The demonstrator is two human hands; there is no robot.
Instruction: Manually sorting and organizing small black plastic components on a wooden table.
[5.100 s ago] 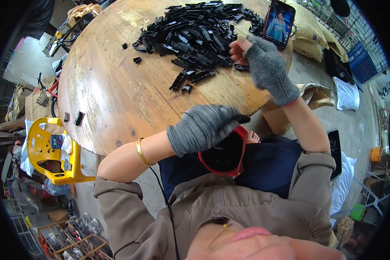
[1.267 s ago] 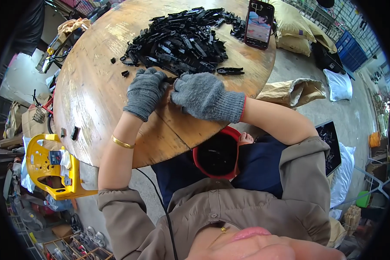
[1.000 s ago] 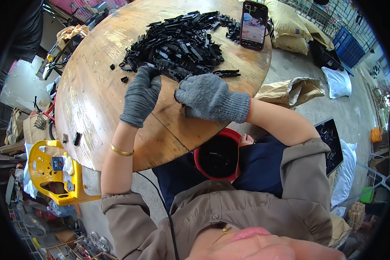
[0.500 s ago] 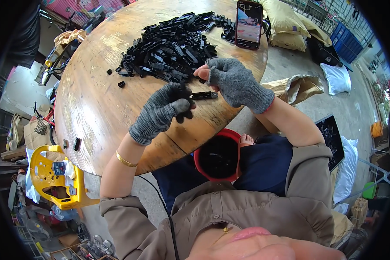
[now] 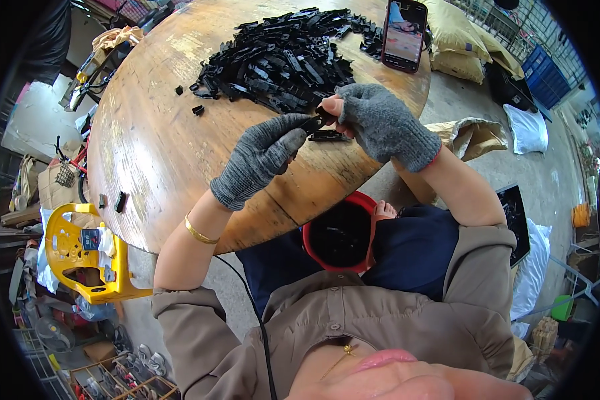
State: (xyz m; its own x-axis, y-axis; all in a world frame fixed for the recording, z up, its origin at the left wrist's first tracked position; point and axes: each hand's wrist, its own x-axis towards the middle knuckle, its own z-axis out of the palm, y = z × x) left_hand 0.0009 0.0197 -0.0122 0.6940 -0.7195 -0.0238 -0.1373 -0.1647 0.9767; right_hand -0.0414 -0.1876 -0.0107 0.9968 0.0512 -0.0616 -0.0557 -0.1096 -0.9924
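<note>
Both hands wear grey knitted gloves with bare fingertips on the right one. My left hand is closed on one end of a small black plastic piece. Thumb and fingers of my right hand pinch the other end of it, so the hands meet over the table's near right edge. Just beneath them a second, longer black strip lies on the wooden table. A large heap of black plastic parts spreads behind the hands. My fingers partly hide the held piece.
A phone stands at the heap's right. Loose black bits lie at the table's left. Below the table edge, a red bucket holds dark parts between my legs. A yellow chair stands left; an open paper sack is at right.
My hands have come together, and both now grip the small black piece. The left hand's fingers have closed. The whole view has shifted slightly, moving the table and heap rightward.
</note>
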